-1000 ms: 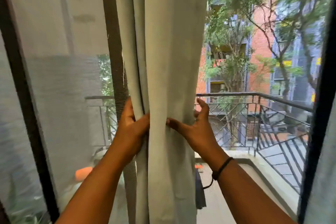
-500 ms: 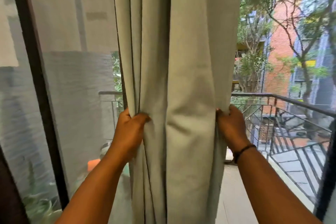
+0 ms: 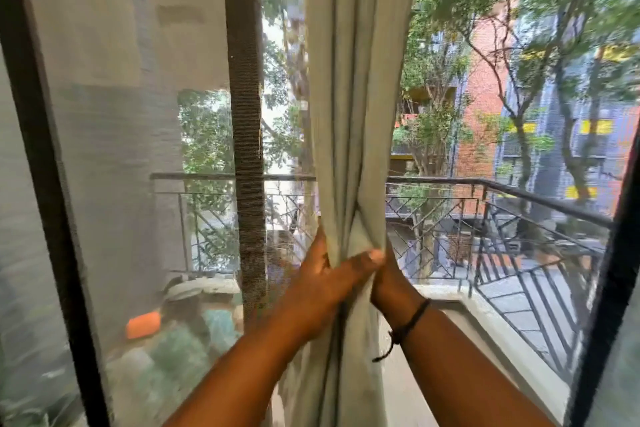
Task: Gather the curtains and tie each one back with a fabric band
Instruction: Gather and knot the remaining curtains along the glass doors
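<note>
Pale green fabric, the curtain [image 3: 349, 87], hangs in front of a window and is cinched into one narrow bundle at about the height of the balcony railing [image 3: 519, 189] seen behind it. Above the cinch the cloth spreads wider in long vertical folds; below it, the folds fall straight down between the two forearms.

To the left of the curtain, the left hand [image 3: 329, 274] wraps around the bundle, its thumb lying across the front of the cloth and pressing the folds inward, so its grip is closed around the fabric. To the right of the curtain, the right hand [image 3: 389, 282] presses against the bundle's other side; its fingers are hidden behind the cloth, so how far they curl around it cannot be told, though the hand is in contact with the fabric. A dark cord bracelet [image 3: 410, 322] sits on the right wrist, just right of the curtain.

Left of the curtain stands a dark vertical window frame bar [image 3: 246, 114], with a mesh screen [image 3: 121, 149] further left. Right of the curtain, trees and a brick-red building [image 3: 485, 87] show beyond the railing.
</note>
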